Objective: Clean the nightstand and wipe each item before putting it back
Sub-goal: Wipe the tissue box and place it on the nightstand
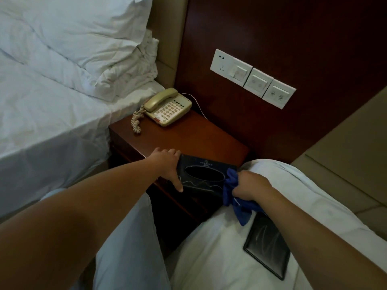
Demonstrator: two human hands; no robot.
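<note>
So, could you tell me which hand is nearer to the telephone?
Left. The left hand grips the tissue box's edge just before the telephone; the right hand, holding the blue cloth, is farther.

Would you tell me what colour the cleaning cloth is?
Blue; the cloth shows in the head view.

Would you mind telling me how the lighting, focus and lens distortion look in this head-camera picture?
Head view: dim, warm light; the tissue box and the flat dark tray sink into shadow, their detail hard to read. A soft sheen lies on the wall panel. Wide-angle stretch enlarges the forearms at the bottom edge. The phone and switch plates look slightly soft.
</note>
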